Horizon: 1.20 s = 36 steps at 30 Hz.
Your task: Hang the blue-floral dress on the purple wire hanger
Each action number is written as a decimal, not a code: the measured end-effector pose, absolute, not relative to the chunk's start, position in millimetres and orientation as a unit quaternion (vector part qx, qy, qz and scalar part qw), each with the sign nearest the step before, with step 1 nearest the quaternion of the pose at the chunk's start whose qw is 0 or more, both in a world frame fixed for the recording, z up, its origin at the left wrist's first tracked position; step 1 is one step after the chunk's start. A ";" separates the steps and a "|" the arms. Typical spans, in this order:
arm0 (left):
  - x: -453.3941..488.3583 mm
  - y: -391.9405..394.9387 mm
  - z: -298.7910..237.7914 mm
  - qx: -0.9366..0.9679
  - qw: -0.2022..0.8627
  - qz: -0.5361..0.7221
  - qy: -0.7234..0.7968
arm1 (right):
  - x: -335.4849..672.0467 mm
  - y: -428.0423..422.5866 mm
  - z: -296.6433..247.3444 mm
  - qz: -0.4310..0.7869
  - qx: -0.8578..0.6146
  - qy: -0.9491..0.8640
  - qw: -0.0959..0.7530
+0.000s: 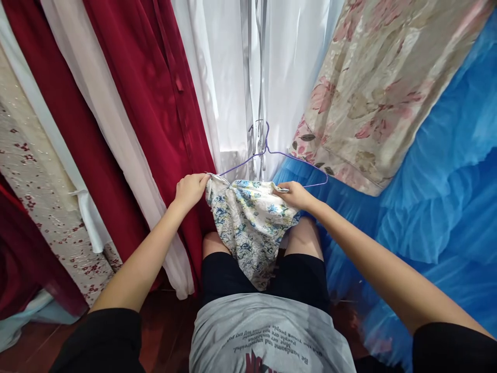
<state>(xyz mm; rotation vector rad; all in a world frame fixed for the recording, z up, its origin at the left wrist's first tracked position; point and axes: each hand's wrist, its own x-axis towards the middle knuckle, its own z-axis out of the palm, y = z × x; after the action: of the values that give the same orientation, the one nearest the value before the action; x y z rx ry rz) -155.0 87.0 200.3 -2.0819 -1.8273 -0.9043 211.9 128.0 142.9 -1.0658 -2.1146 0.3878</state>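
A white garment with a blue and yellow floral print [252,223] hangs down in front of my thighs. My left hand [191,190] pinches its upper left corner, beside the left end of a purple wire hanger [240,165]. On the other side, my right hand [294,196] is closed on the garment's top edge. The hanger's hook points up, and its right end sticks out past my right hand, bare of cloth. Whether the left end of the hanger sits inside the garment or in my left fingers is hidden.
Long dark red fabric [147,103] and pale pink fabric [124,134] hang at the left. White fabric [229,77] hangs straight ahead. A beige floral garment [365,103] and ruffled blue tulle [423,217] fill the right side. Reddish floor tiles [166,331] show below.
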 end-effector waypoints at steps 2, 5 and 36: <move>-159.6 94.3 199.2 -0.733 0.057 -0.315 -0.600 | 214.8 119.6 147.7 0.154 -0.426 -0.819 0.354; -160.1 103.5 200.5 -0.767 0.023 -0.332 -0.548 | 210.9 109.0 153.8 0.128 -0.444 -0.825 0.326; -122.6 141.0 237.1 -0.820 0.232 -0.337 -0.401 | 191.7 79.9 171.5 -0.005 -0.447 -0.874 0.190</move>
<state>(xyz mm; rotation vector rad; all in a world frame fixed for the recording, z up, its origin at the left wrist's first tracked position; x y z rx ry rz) -122.6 141.0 237.1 -2.2532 -1.1028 -0.9261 191.7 79.9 171.5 -1.2565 -2.4573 -0.0149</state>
